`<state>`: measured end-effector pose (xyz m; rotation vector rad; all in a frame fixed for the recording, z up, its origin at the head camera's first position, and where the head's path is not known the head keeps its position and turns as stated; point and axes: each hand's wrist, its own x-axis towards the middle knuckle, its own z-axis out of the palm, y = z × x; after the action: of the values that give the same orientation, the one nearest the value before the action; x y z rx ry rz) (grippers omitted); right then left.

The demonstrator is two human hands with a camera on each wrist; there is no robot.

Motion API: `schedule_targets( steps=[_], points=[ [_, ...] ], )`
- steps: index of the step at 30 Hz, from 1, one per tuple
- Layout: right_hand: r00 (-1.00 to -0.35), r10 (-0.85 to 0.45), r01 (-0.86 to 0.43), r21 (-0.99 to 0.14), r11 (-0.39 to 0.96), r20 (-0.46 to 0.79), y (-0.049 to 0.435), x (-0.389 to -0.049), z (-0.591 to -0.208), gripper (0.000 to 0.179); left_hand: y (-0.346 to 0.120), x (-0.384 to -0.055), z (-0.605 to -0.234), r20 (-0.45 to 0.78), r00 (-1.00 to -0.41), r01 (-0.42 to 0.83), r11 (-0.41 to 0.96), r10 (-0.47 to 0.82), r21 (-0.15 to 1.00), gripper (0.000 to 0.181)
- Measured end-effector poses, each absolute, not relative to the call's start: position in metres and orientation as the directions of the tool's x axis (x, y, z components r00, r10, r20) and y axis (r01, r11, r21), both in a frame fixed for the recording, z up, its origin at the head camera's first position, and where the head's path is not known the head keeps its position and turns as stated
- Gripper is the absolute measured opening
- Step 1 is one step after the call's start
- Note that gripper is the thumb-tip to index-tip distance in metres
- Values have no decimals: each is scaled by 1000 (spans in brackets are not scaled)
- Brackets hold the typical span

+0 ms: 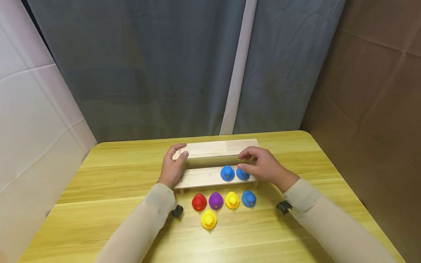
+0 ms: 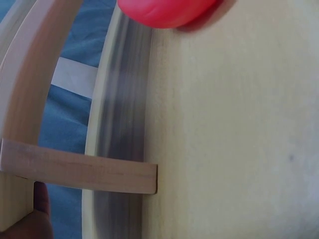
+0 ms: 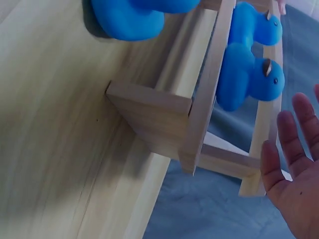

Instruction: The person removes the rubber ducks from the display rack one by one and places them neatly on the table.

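Note:
A two-tier wooden shelf [image 1: 200, 178] stands on the table. My left hand [image 1: 171, 168] grips the left end of its upper tier, thumb over the front; the left wrist view shows only part of that hand [image 2: 31, 226]. On the lower tier two blue rubber ducks sit side by side: one nearer the middle [image 1: 227, 173] and one at the right end [image 1: 242, 174]. By the right-end duck is my right hand [image 1: 264, 165], which partly covers it in the head view. In the right wrist view that hand's fingers [image 3: 295, 142] are spread, apart from the ducks, holding nothing.
In front of the shelf, a red duck [image 1: 199, 202], a purple duck [image 1: 216, 201], a yellow duck [image 1: 232, 200] and a blue duck [image 1: 249, 199] form a row. Another yellow duck [image 1: 208, 219] sits nearer me. A grey curtain [image 1: 148, 73] hangs behind the table [image 1: 115, 219].

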<state>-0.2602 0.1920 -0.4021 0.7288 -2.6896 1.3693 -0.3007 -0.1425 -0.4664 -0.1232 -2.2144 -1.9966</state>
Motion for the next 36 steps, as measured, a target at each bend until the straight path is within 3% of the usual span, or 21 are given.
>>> schedule_targets(
  steps=[13, 36],
  points=[
    [-845, -499, -488, -658, 573, 192, 181, -259, -412, 40, -140, -299, -466, 146, -988, 142, 97, -41, 985, 36],
    [-833, -520, -535, -516, 669, 190, 168, -259, -422, 37, -137, -298, -466, 155, -987, 150, 91, -44, 984, 34]
  ],
)
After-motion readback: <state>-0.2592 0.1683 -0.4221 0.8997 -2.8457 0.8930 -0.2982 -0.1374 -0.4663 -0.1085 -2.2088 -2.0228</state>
